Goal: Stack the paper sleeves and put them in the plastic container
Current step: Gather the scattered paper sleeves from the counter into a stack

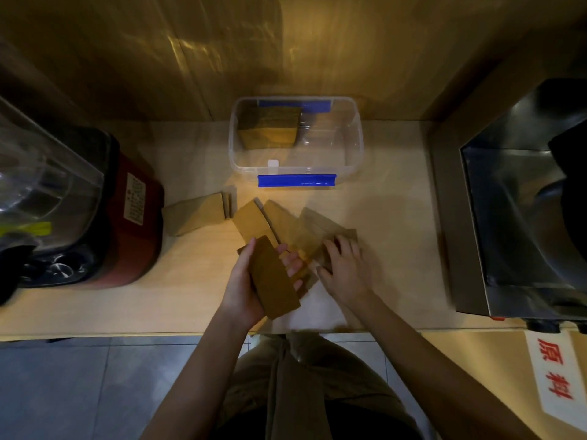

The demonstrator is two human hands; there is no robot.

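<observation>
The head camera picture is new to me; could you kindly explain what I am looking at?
It looks down from a camera worn on a person's head. The left hand holds a small stack of paper sleeves. The right hand rests on loose sleeves scattered over the wooden counter. Behind them stands a clear plastic container with blue clips, already holding a packed stack. A red appliance sits left, a metal machine right.

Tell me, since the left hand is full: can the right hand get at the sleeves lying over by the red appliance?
Probably not easily: the right hand would cross the left hand and its stack to reach those sleeves.
</observation>
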